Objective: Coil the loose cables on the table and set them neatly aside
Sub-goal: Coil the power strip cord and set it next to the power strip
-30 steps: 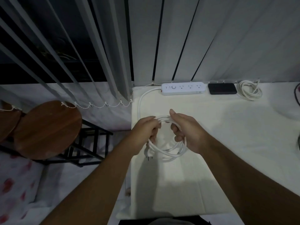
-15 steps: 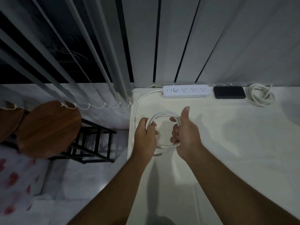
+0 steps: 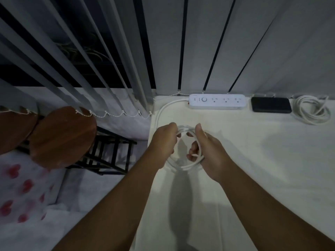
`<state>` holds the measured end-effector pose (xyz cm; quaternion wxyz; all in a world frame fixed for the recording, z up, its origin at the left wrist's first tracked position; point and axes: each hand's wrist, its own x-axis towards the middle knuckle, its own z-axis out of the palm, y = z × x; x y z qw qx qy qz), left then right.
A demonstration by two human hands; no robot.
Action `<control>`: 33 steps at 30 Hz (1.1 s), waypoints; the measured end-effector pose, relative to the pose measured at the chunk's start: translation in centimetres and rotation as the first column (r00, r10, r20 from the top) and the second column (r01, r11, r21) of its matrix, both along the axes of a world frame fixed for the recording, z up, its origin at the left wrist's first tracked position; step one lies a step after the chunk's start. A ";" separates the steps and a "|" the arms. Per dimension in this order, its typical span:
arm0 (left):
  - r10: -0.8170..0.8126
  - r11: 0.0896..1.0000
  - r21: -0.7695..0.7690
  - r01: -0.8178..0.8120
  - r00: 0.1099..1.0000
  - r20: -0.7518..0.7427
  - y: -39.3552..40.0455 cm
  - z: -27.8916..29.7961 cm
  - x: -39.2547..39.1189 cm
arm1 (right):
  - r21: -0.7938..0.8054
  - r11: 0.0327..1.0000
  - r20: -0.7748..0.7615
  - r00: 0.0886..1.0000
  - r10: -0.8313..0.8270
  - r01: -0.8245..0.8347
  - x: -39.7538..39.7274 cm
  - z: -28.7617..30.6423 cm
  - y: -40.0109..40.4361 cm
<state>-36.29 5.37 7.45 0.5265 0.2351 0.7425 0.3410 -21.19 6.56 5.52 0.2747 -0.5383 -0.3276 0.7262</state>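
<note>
A white power cable (image 3: 183, 166) is wound into a small round coil near the table's left edge. My left hand (image 3: 163, 140) grips the coil's left side, and my right hand (image 3: 208, 151) holds its right side with fingers hooked through the loop. The free length of the cable (image 3: 160, 113) curves up along the left edge to a white power strip (image 3: 217, 102) at the back. A second cable, cream-coloured (image 3: 312, 112), lies coiled at the back right, away from both hands.
A black flat device (image 3: 271, 105) lies between the power strip and the cream coil. The white table (image 3: 253, 169) meets vertical blinds (image 3: 199, 42) at the back. Two round wooden stools (image 3: 61, 136) stand on the floor to the left.
Both hands carried the coil a little toward the power strip. The plug that hung below the coil a second ago is no longer visible. My right thumb now lies over the coil's top.
</note>
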 end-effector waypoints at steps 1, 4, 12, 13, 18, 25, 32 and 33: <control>0.102 0.995 0.010 -0.103 0.992 0.077 0.0 -0.5 -0.3 | -0.031 0.999 -0.038 0.999 -0.008 0.007 0.2 -0.1 -0.4; 0.253 0.963 0.045 -0.265 0.950 0.183 0.2 -2.0 -0.8 | -0.075 0.993 -0.112 0.988 -0.102 0.094 -0.1 -0.6 -1.9; 0.369 0.893 0.053 -0.447 0.794 0.484 -2.2 -4.8 0.3 | 0.030 0.963 -0.038 0.963 -0.268 0.269 -2.2 -1.1 0.2; 0.369 0.901 0.019 -0.433 0.791 0.488 -2.3 -5.0 0.0 | 0.027 0.970 -0.008 0.971 -0.240 0.240 -2.1 -1.2 0.4; 0.147 0.989 -0.058 -0.135 0.947 0.285 -0.8 -4.5 -2.3 | 0.000 0.983 0.062 0.981 -0.186 0.186 -1.6 -2.2 0.8; 0.129 0.991 -0.056 -0.123 0.985 0.115 1.3 -4.1 -2.0 | 0.037 0.979 0.098 0.974 -0.205 0.202 -2.2 -3.4 -0.8; 0.357 0.933 -0.028 -0.358 0.918 0.173 0.5 -6.1 -0.9 | 0.007 0.945 0.325 0.893 -0.312 0.327 -3.6 -4.1 -1.9; 0.384 0.922 -0.035 -0.385 0.901 0.204 0.4 -6.4 -0.8 | -0.014 0.947 0.362 0.885 -0.293 0.320 -3.6 -4.1 -1.6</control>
